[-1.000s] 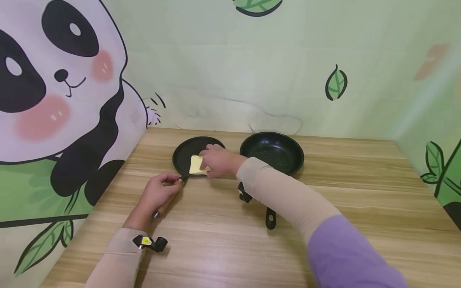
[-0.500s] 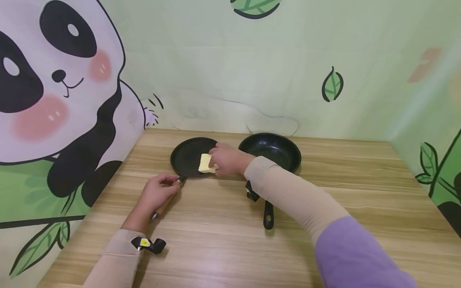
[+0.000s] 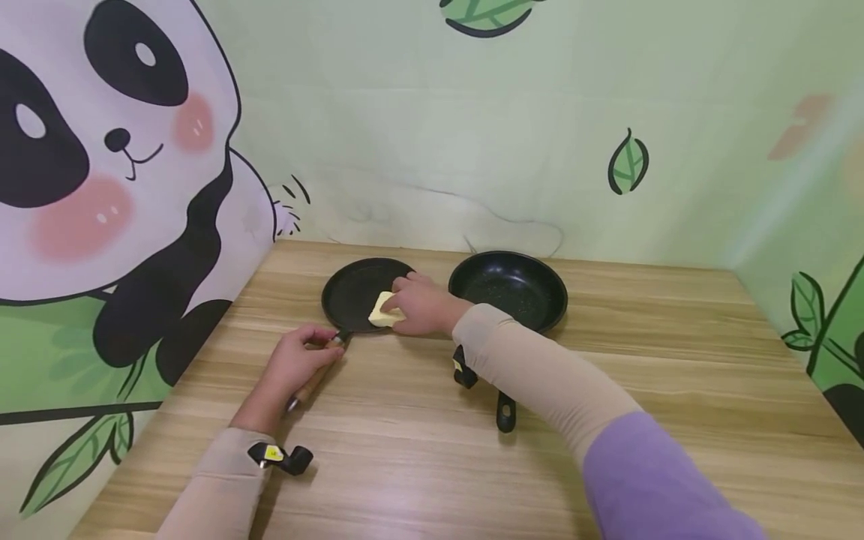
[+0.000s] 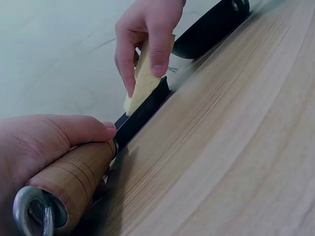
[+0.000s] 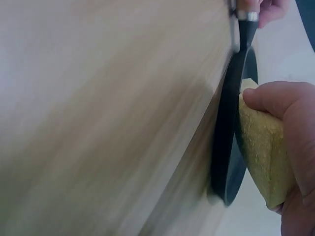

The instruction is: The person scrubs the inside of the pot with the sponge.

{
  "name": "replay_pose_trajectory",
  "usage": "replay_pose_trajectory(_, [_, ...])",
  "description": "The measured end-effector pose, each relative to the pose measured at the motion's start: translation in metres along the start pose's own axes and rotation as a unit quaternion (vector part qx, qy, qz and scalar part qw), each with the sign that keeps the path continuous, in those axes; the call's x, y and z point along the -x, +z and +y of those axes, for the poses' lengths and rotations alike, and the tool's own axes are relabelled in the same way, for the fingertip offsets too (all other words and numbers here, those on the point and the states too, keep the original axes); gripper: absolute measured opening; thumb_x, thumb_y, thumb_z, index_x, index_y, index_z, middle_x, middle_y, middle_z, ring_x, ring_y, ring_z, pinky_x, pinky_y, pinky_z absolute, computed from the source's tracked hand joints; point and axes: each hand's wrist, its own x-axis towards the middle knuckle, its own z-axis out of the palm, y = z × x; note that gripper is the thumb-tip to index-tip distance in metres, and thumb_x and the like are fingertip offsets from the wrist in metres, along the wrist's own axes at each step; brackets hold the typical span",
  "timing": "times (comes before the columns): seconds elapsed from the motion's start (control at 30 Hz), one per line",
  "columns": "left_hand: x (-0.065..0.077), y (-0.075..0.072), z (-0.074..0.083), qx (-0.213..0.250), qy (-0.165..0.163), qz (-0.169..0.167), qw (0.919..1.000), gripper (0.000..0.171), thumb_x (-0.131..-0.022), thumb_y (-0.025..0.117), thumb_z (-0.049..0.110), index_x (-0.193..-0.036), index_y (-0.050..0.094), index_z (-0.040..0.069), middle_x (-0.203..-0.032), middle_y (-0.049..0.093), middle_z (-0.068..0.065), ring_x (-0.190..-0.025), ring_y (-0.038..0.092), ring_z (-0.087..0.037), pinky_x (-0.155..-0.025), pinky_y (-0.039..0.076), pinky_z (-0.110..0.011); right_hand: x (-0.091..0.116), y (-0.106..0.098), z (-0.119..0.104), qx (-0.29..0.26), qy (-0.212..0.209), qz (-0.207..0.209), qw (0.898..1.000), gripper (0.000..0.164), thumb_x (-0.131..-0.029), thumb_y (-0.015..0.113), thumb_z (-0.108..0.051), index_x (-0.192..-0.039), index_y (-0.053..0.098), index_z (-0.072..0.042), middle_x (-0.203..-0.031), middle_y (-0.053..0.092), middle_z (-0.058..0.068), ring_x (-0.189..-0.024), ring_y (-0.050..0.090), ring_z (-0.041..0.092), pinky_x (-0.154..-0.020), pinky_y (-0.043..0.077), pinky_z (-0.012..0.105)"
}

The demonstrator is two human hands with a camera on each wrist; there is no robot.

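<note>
Head view: sponge (image 3: 381, 311) at flat pan (image 3: 347, 292), both hands engaged

Right hand (image 3: 425, 306) clamped on yellow sponge, thumb one side, fingers other. Sponge at right front part of flat black pan; contact with pan bottom can't tell. Left hand (image 3: 301, 360) clamped on pan's wooden handle (image 4: 74, 177), thumb along top near the metal collar. Deeper black pan (image 3: 513, 289) just right of flat one, both on wood-grain table (image 3: 405, 450).

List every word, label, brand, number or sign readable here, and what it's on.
None can be read.
Yellow label on the left wrist camera: too small.
Yellow tag on the right wrist camera: too small.
Shallow pan, deeper frying pan, yellow sponge: no lettering visible.
</note>
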Motion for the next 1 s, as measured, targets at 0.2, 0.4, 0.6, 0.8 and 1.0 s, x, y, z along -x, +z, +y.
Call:
replay_pose_trajectory(0.2, [0.000,0.000,0.001,0.009,-0.004,0.003,1.0000,0.040,-0.089,0.078,0.024,-0.120,0.067,0.002,-0.118,0.068,-0.016,-0.114,0.060,-0.032,-0.101,0.044,-0.047,-0.005,-0.007,-0.015,-0.039,0.015,-0.005,0.999,0.037,-0.095,0.061,-0.040,-0.130,0.070,-0.030,-0.123,0.063,0.002,-0.110,0.051,0.022,-0.095,0.041,0.036])
replay_pose_trajectory(0.4, [0.001,0.003,0.000,0.005,0.009,0.019,0.9998,0.035,-0.087,0.078,0.022,-0.116,0.070,0.004,-0.113,0.071,-0.014,-0.110,0.061,-0.030,-0.097,0.044,-0.042,-0.006,-0.007,-0.013,-0.070,0.030,-0.006,0.997,0.033,-0.093,0.062,-0.033,-0.123,0.075,-0.026,-0.117,0.065,-0.001,-0.104,0.050,0.020,-0.089,0.041,0.035])
replay_pose_trajectory(0.6, [0.003,0.001,0.005,0.005,0.023,0.029,0.9993,0.033,-0.087,0.078,0.021,-0.114,0.071,0.003,-0.110,0.072,-0.015,-0.109,0.062,-0.031,-0.096,0.043,-0.042,-0.003,-0.008,0.000,-0.082,0.041,-0.027,0.995,0.029,-0.093,0.062,-0.025,-0.117,0.078,-0.018,-0.109,0.069,-0.002,-0.102,0.054,0.017,-0.093,0.040,0.032])
replay_pose_trajectory(0.8, [0.004,-0.001,0.004,-0.006,0.017,0.026,0.9995,0.032,-0.088,0.077,0.020,-0.114,0.071,0.003,-0.112,0.072,-0.015,-0.109,0.062,-0.032,-0.097,0.043,-0.042,0.003,-0.012,0.013,-0.065,0.079,-0.043,0.994,0.030,-0.091,0.062,-0.027,-0.116,0.078,-0.021,-0.115,0.071,-0.002,-0.103,0.058,0.019,-0.092,0.045,0.035])
replay_pose_trajectory(1.0, [0.003,0.000,0.003,-0.004,0.012,0.006,0.9999,0.033,-0.089,0.076,0.019,-0.117,0.069,0.002,-0.113,0.069,-0.017,-0.110,0.060,-0.033,-0.098,0.044,-0.045,0.007,-0.017,0.018,-0.094,0.112,-0.053,0.988,0.030,-0.092,0.060,-0.026,-0.116,0.078,-0.020,-0.119,0.072,-0.003,-0.108,0.063,0.023,-0.093,0.049,0.038])
